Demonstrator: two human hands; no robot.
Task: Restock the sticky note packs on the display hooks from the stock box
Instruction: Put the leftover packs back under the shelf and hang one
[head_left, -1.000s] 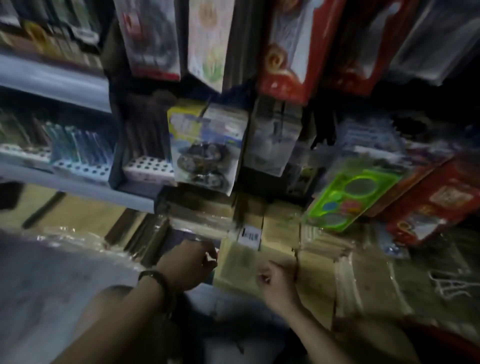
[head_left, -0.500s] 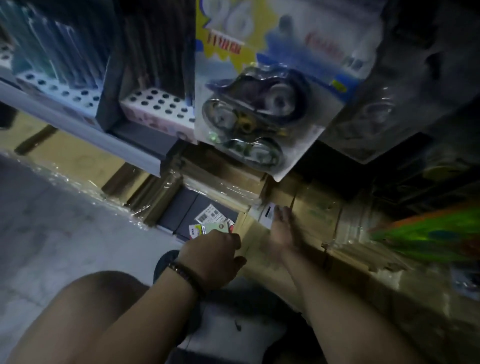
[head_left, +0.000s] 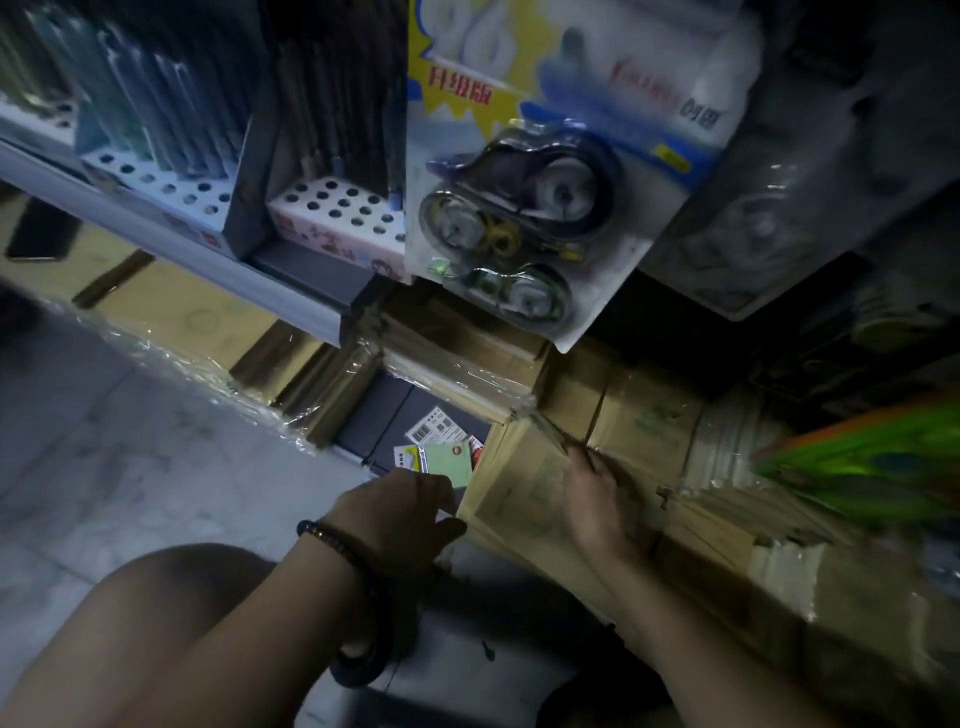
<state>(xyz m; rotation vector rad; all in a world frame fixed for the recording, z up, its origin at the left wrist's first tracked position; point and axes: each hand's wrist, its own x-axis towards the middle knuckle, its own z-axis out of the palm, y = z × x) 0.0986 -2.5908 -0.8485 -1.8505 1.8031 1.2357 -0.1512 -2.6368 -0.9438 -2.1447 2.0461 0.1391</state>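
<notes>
Item: restocking, at the fetching stage, floor level under the shelving. Left hand (head_left: 400, 514), bead bracelet (head_left: 337, 545) at the wrist, fingers curled under and apparently pinching the lower edge of a green sticky note pack (head_left: 449, 462); the fingertips themselves are hidden behind the hand. The pack sits over a dark box (head_left: 395, 415) bearing a barcode label (head_left: 435, 427), with more printed packs just beside it. The box is wedged between film-wrapped brown bundles (head_left: 457, 358). Right hand (head_left: 597, 499): blurred, fingers looking fairly straight and laid on a brown carton (head_left: 524, 499), holding nothing. Done so far, by my reckoning: one pack in hand, nothing yet hung. The sticky-note hooks cannot be made out here, so lifting and hanging remain. Surroundings: a correction tape blister card (head_left: 519, 208) hanging low directly above the box, likely to catch a rising hand; perforated pen trays (head_left: 337, 208) on the shelf edge (head_left: 182, 244); a green plastic item (head_left: 857, 467) at right.
</notes>
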